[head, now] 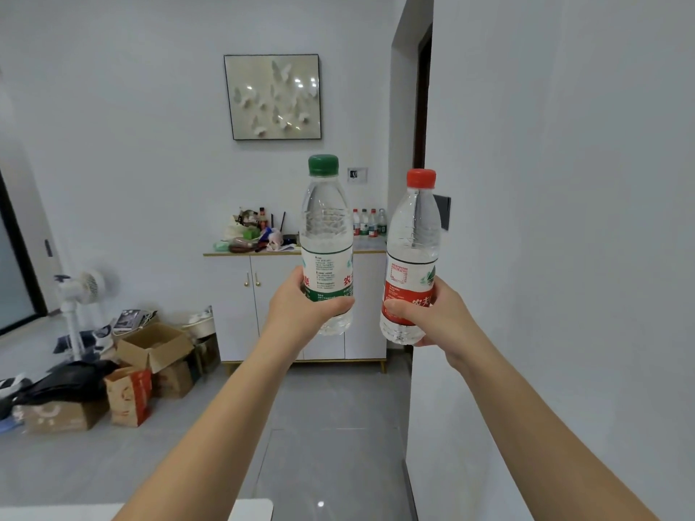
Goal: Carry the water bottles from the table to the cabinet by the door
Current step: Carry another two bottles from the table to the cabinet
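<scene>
Water bottles were held upright in the air, one in each grip, side by side and not touching. The green-capped water bottle [326, 235] was clamped in the left grip [301, 306], whose fingers were curled round the lower part of the green-and-white label, with the thumb laid across the front. The red-capped water bottle [413, 235] was clamped in the right grip [425, 314] at the red label, again with the thumb laid across the front. The green cap was held slightly higher than the red one. Both arms were extended forward over the grey tiled floor [331, 408].

A white cabinet [240, 295] with gold handles was seen against the far wall, beyond the bottles and beside a dark doorway [423, 107]. On the right end of its top surface [225, 253] a row of four small bottles [368, 223] was stood upright; the left end was occupied by mixed clutter [252, 235], the items of which could not be told apart. A framed butterfly picture [273, 96] was hung above the cabinet.

On the floor to the left of the cabinet, open cardboard boxes [154, 345] and a paper bag [129, 392] were grouped together. A white standing fan [81, 291] was placed behind them.
</scene>
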The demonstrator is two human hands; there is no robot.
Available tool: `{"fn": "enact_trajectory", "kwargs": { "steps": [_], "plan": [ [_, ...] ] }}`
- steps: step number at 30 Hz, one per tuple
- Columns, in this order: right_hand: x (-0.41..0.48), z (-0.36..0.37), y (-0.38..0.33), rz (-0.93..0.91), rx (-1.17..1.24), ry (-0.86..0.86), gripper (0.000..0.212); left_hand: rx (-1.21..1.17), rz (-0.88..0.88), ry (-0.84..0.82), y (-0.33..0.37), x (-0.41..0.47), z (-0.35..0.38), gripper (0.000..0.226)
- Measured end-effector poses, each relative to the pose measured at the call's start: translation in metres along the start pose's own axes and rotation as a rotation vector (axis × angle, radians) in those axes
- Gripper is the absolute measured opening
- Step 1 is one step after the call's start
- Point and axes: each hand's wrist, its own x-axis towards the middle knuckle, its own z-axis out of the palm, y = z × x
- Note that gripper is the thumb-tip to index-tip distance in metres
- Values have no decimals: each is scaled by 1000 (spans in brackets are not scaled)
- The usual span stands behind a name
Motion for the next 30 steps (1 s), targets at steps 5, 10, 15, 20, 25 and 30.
{"fn": "enact_trajectory", "kwargs": {
  "steps": [5,10,15,20,25,30],
  "plan": [
    [18,16,4,14,-24,46,67,40,-3,-46,-12,19,-2,50],
    [44,27,13,13,-43,59,69,44,-36,-40,-31,47,3,55],
    [87,36,36,5,-27,77,68,52,-47,-28,-57,89,12,54],
    [154,44,65,-12,-12,75,67,39,-43,4,-85,150,27,53],
    [238,47,90,-22,14,84,65,11,-53,53,-112,220,52,53],
    [313,44,104,-46,84,78,60,-4,-53,102,-129,280,72,50]
  ]
}}
